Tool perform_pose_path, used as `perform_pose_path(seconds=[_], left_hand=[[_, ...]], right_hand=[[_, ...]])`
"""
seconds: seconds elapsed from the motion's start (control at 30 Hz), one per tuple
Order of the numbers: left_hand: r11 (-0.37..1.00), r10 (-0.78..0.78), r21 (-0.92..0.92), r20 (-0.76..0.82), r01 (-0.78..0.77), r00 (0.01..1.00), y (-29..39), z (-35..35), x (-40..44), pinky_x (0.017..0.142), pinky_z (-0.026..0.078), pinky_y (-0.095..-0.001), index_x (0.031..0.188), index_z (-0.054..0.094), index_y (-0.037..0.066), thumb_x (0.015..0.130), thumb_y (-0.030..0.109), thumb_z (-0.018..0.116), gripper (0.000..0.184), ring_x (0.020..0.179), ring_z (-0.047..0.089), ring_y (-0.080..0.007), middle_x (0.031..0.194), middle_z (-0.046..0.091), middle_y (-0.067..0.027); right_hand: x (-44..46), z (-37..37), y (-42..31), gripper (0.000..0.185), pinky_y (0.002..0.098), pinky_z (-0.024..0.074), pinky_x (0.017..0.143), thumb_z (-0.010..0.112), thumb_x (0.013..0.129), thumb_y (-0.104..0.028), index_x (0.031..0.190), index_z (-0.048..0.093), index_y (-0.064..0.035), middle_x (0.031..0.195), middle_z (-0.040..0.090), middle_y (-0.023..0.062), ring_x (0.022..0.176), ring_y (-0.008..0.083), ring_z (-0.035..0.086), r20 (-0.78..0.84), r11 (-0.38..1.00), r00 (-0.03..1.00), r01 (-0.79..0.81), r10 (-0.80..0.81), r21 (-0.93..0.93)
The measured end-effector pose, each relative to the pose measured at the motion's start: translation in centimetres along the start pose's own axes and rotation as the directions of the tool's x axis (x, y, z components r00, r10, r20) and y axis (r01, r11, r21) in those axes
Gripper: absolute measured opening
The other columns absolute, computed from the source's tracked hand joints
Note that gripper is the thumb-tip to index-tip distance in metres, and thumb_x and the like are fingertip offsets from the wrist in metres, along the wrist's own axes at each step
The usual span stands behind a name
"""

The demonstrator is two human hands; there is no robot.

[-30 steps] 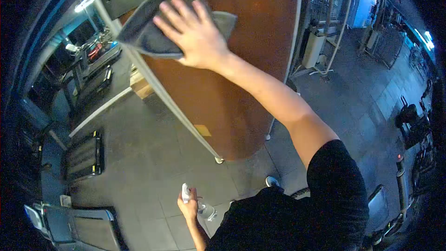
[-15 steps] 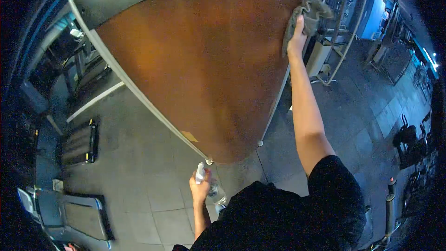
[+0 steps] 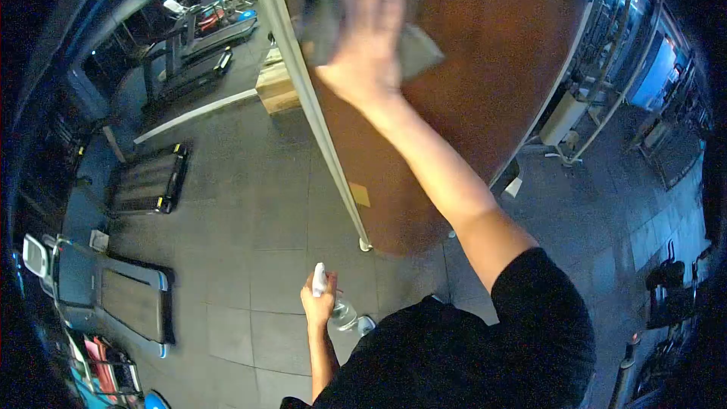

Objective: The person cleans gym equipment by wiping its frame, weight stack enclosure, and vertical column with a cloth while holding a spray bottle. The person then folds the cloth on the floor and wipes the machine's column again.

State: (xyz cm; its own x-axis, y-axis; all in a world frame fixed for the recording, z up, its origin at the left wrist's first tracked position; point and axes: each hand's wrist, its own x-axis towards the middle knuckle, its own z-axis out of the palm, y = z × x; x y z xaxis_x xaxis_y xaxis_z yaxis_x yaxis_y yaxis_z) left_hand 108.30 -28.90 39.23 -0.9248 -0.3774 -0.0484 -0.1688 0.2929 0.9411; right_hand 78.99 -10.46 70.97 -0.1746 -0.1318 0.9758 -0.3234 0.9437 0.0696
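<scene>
Floor [image 3: 235, 257]: grey tiles, spans most of view; clock read from view centre.
Brown panel [image 3: 492, 60]: stands 12 to 2 o'clock, pale rail [image 3: 318, 110] along its 9 o'clock edge.
Treadmill [image 3: 132, 307]: 8 o'clock, on floor, well apart from panel.
Wooden box [image 3: 276, 98]: between 10 and 11 o'clock, just beside rail in view.
Cloth [image 3: 418, 49]: grey, 12 o'clock, spread over panel's upper part, motion-blurred.
Spray bottle [image 3: 344, 316]: clear body, white head, between 6 and 7 o'clock.
Right hand [image 3: 367, 60]: 12 o'clock, palm flat over cloth, fingers extended, partly apart.
Left hand [image 3: 318, 304]: between 6 and 7 o'clock, clamped round bottle's neck.
Yellow patch [image 3: 359, 195]: on panel, near view centre.
</scene>
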Motion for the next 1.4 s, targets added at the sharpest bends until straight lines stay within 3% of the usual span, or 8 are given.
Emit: perform_pose_path(seconds=[0.2, 0.37, 0.63, 0.77, 0.9, 1.0, 1.27, 1.4], left_hand=[[1.000, -0.001, -0.015, -0.105, -0.001, 0.994, -1.8, -0.6, -0.7, 0.059, 0.055, -0.0317, 0.099, 0.068, -0.003, 0.093, 0.018, 0.076, 0.023, 0.063, 0.065, -0.0146, 0.079, 0.069, -0.0060], [0.988, -0.157, -0.025, -0.117, 0.155, 0.981, 0.4, -0.5, -1.0, 0.060, 0.055, -0.0318, 0.098, 0.067, -0.004, 0.092, 0.016, 0.077, 0.023, 0.063, 0.063, -0.0147, 0.081, 0.067, -0.0064], [0.974, -0.178, -0.142, 0.010, 0.178, 0.984, -1.5, -1.3, 0.2, 0.058, 0.051, -0.0306, 0.106, 0.069, -0.003, 0.090, 0.014, 0.078, 0.026, 0.067, 0.061, -0.0132, 0.086, 0.069, -0.0062], [0.985, -0.172, -0.014, 0.014, 0.172, 0.985, 2.0, -0.9, -0.1, 0.059, 0.052, -0.0305, 0.107, 0.070, -0.003, 0.090, 0.014, 0.078, 0.025, 0.068, 0.062, -0.0134, 0.086, 0.070, -0.0055], [0.988, -0.149, -0.015, 0.125, 0.152, 0.981, 0.6, -0.4, 0.5, 0.057, 0.051, -0.0298, 0.100, 0.070, -0.001, 0.091, 0.017, 0.078, 0.022, 0.064, 0.063, -0.0129, 0.079, 0.069, -0.0045], [0.996, -0.069, -0.034, 0.195, 0.077, 0.978, 1.7, -0.6, 0.6, 0.055, 0.051, -0.0296, 0.095, 0.068, -0.001, 0.093, 0.020, 0.079, 0.024, 0.059, 0.063, -0.0124, 0.075, 0.067, -0.0042], [0.996, -0.072, 0.065, 0.210, 0.060, 0.975, 0.5, -1.6, 0.6, 0.063, 0.054, -0.0337, 0.100, 0.070, -0.001, 0.093, 0.024, 0.078, 0.027, 0.067, 0.068, -0.0157, 0.080, 0.072, -0.0085], [0.989, -0.057, 0.147, 0.179, 0.031, 0.982, -1.9, -1.2, 0.3, 0.065, 0.056, -0.0360, 0.102, 0.071, -0.002, 0.093, 0.024, 0.078, 0.028, 0.066, 0.072, -0.0203, 0.079, 0.073, -0.0111]], right_hand=[[-1.8, 7.7, -3.2, 0.067, 0.0564, 0.0204, 0.124, 0.047, 0.097, -0.037, 0.152, 0.047, 0.0009, 0.165, 0.035, 0.0187, 0.156, 0.0367, 0.026, 0.198, 0.858, 0.937, 0.343, -0.287, -0.381], [-2.1, 5.4, 1.1, 0.077, 0.0501, 0.0204, 0.126, 0.071, 0.084, -0.033, 0.151, 0.049, -0.0018, 0.165, 0.036, 0.0145, 0.157, 0.0311, 0.025, 0.198, 0.942, 0.921, 0.321, -0.335, 0.102], [-3.6, -6.7, 11.2, 0.107, 0.0620, 0.0223, 0.122, 0.084, 0.063, -0.046, 0.156, 0.044, -0.0115, 0.165, 0.036, 0.0142, 0.155, 0.0399, 0.026, 0.065, 0.997, 0.995, 0.071, -0.073, 0.039], [-5.7, -7.9, 18.7, 0.057, 0.0563, 0.0258, 0.122, 0.064, 0.096, -0.031, 0.143, 0.054, 0.0010, 0.154, 0.049, 0.0207, 0.147, 0.0431, 0.039, -0.330, 0.957, 0.936, -0.025, 0.124, 0.289], [-13.0, -4.5, 26.4, 0.042, 0.0445, 0.0425, 0.107, 0.055, 0.105, -0.030, 0.125, 0.064, 0.0061, 0.129, 0.068, 0.0233, 0.124, 0.0381, 0.061, -0.062, 0.668, 0.775, -0.497, 0.629, 0.554], [-15.6, -3.1, 27.6, 0.042, 0.0465, 0.0460, 0.099, 0.055, 0.106, -0.033, 0.114, 0.068, 0.0060, 0.118, 0.072, 0.0224, 0.114, 0.0376, 0.065, -0.138, 0.584, 0.673, -0.500, 0.727, 0.639], [-12.0, -4.8, 15.0, 0.028, 0.0422, 0.0489, 0.098, 0.063, 0.102, -0.026, 0.102, 0.077, -0.0015, 0.102, 0.077, 0.0111, 0.102, 0.0327, 0.070, -0.128, 0.648, 0.768, -0.423, 0.627, 0.633], [-11.2, -2.5, 10.6, 0.054, 0.0519, 0.0410, 0.110, 0.077, 0.089, -0.035, 0.131, 0.063, -0.0039, 0.122, 0.070, 0.0162, 0.118, 0.0360, 0.064, -0.157, 0.857, 0.953, -0.153, 0.260, 0.492]])
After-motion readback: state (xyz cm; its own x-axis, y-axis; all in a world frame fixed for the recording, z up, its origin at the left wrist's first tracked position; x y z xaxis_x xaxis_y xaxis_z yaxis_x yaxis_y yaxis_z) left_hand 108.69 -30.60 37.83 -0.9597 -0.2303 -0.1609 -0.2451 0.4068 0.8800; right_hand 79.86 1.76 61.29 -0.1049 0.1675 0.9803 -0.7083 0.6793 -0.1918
